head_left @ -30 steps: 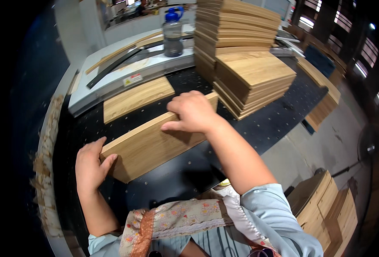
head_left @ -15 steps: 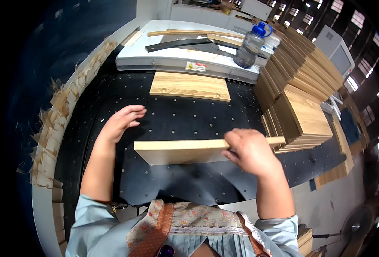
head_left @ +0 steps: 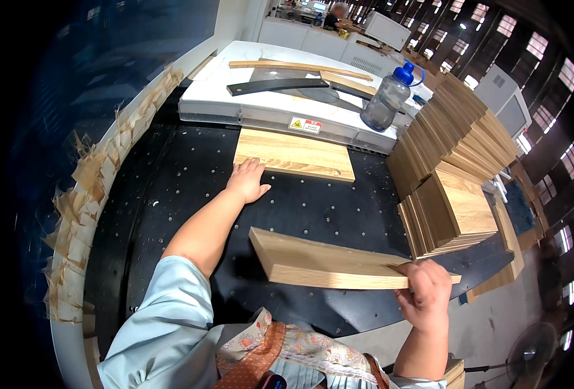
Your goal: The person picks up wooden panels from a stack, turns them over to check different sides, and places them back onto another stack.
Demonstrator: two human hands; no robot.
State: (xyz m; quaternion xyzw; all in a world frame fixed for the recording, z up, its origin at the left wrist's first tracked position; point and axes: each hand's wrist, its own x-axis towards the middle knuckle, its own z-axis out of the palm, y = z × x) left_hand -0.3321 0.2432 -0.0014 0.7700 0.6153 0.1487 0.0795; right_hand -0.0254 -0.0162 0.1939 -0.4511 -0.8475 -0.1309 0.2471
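My right hand [head_left: 428,293] grips the right end of a wood-grain board [head_left: 332,260], which is tilted on its long edge close to my body, its pale cut edge toward me. A second wood-grain board [head_left: 303,153] lies flat on the black work table [head_left: 190,214], against the white machine beam. My left hand [head_left: 247,181] reaches out to that board's near left part. Its fingers are stretched and rest on the near edge, the thumb apart on the table side.
Stacked boards [head_left: 452,194] stand at the right of the table. On the white beam [head_left: 196,104] are a water bottle with a blue lid [head_left: 385,100], wood strips [head_left: 300,66] and a dark bar [head_left: 277,86]. A frayed brush strip [head_left: 92,188] edges the left. Another person [head_left: 334,18] is far back.
My left hand has moved forward and right onto the flat board. My right hand has drawn the held board nearer and to the right, tilting it.
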